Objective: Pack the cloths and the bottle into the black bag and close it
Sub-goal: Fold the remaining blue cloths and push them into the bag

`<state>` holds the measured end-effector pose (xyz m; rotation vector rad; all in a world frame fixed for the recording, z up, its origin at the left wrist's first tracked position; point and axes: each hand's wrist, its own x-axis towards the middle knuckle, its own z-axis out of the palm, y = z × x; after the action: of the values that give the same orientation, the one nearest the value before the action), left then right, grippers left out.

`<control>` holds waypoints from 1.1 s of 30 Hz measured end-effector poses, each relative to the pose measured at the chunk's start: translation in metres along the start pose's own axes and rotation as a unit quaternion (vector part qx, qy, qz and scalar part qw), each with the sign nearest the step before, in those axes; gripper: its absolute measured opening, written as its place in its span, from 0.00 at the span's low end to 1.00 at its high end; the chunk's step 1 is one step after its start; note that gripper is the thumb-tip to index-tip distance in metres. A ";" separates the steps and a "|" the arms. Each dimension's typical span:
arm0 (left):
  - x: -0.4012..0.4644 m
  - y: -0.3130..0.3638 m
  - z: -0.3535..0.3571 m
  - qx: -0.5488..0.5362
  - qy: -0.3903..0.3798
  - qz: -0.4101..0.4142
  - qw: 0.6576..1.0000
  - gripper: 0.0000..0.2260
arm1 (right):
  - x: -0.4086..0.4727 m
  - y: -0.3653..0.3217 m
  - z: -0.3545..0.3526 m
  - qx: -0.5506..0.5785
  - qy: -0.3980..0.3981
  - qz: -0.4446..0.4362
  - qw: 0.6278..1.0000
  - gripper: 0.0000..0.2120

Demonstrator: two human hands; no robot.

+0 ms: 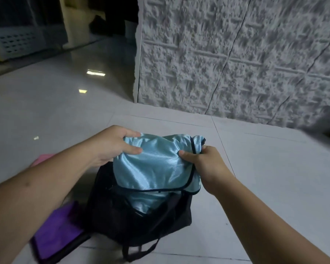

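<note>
My left hand (120, 145) grips the far-left edge of the light blue lining (152, 168), thumb on top, fingers curled over the rim. My right hand (204, 162) pinches the right edge by the black zipper tape (191, 168), thumb pressed into the fabric. Both hold the cloth; neither is free.

Reason for the two-point grip, as I read it: pulling the edges apart keeps the mouth of the black bag (141, 216) spread and upright so things can drop in. The blue looks like the bag's inner lining or flap turned up, not a separate cloth, but I can't tell for sure.

The bag sits on the white tile floor (255, 178), just in front of me, its strap (141, 248) trailing toward me.

Still outside the bag: a purple cloth (59, 231) lying on the floor touching the bag's left side, under my left forearm, and a pink cloth (42, 158) further left, mostly hidden by that arm. The bottle is not visible; whether it's already inside, can't tell.

Judgement: early stage, opening the bag. Cloths not packed, zipper open. A textured white wall panel (236, 54) stands behind, well apart.
</note>
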<state>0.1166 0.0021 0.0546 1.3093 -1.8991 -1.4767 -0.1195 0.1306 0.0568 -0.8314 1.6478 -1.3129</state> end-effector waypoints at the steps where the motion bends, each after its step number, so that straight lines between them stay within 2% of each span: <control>1: -0.001 -0.003 0.001 0.013 0.004 0.008 1.000 0.35 | 0.000 0.004 0.001 -0.018 0.011 -0.007 1.000 0.05; 5: -0.006 -0.017 0.013 0.086 0.021 0.007 0.996 0.39 | -0.003 0.018 0.004 -0.109 0.045 -0.036 0.992 0.05; 7: -0.007 -0.026 0.018 0.115 0.021 -0.003 0.993 0.37 | -0.006 0.021 0.006 -0.129 0.041 -0.046 0.990 0.06; 9: -0.008 -0.031 0.014 0.109 -0.018 -0.037 0.993 0.30 | -0.011 0.024 0.004 -0.147 0.024 -0.052 0.988 0.05; 12: -0.012 -0.031 0.006 0.110 -0.122 -0.087 0.983 0.10 | -0.018 0.032 0.002 -0.162 -0.009 -0.052 0.985 0.04; 13: -0.012 -0.032 0.005 0.127 -0.141 -0.091 0.978 0.06 | -0.019 0.037 0.003 -0.181 -0.010 -0.063 0.981 0.06; 16: -0.008 -0.036 0.008 0.194 -0.139 -0.079 0.968 0.03 | -0.018 0.051 0.005 -0.279 0.027 -0.153 0.948 0.10; 19: 0.001 -0.043 0.005 0.204 -0.144 -0.066 0.966 0.04 | -0.006 0.063 0.001 -0.262 -0.015 -0.195 0.945 0.07; 20: 0.002 -0.047 0.004 0.174 -0.163 -0.063 0.969 0.05 | -0.003 0.068 -0.003 -0.229 -0.032 -0.187 0.955 0.08; 22: 0.001 -0.061 0.004 0.043 -0.194 -0.079 0.977 0.13 | 0.000 0.072 -0.008 -0.105 -0.075 -0.119 0.985 0.09; 24: 0.005 -0.080 0.010 -0.081 -0.168 -0.117 0.975 0.19 | 0.001 0.075 -0.004 0.009 -0.101 -0.022 0.995 0.07; 26: 0.010 -0.098 0.021 -0.141 -0.126 -0.147 0.971 0.17 | 0.006 0.087 0.004 0.051 -0.071 0.064 0.994 0.07; 30: 0.027 -0.132 0.047 -0.135 -0.030 -0.185 0.973 0.03 | 0.025 0.111 0.027 0.038 -0.038 0.187 0.981 0.09; 33: 0.038 -0.149 0.061 -0.110 0.000 -0.198 0.974 0.05 | 0.039 0.120 0.040 -0.008 -0.057 0.233 0.971 0.08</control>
<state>0.1152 0.0016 -0.1106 1.6413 -1.4745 -1.8158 -0.0986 0.1069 -0.0721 -0.4751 1.6376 -0.9069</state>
